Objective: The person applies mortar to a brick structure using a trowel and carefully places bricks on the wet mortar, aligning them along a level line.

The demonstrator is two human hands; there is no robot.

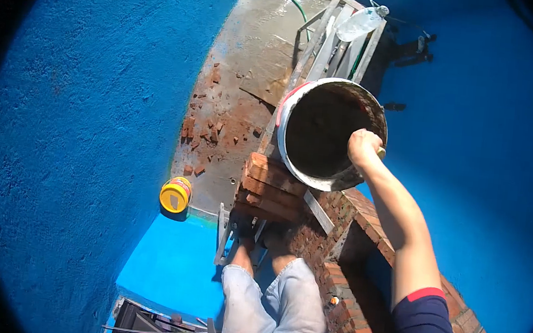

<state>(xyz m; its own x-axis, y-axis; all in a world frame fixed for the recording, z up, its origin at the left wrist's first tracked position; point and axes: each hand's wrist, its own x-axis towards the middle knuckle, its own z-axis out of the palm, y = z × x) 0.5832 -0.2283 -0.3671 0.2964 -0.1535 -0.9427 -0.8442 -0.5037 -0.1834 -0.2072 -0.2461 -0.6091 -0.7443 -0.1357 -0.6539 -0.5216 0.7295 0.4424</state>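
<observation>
A big white bucket with a red mark on its side stands in front of me, its inner wall crusted. Dark grey mortar lies inside it, mostly in shadow. My right hand is closed in a fist over the bucket's right side. A pale, yellowish handle end sticks out of the fist; the rest of that tool is hidden in the dark of the bucket. Close by the bucket's near left side sits a stack of red bricks. My left hand is out of the picture.
A curved brick wall runs along my right. Brick rubble litters the floor near the blue wall. A yellow tub stands left of my feet. Beyond the bucket, a plastic bottle lies on a plank frame.
</observation>
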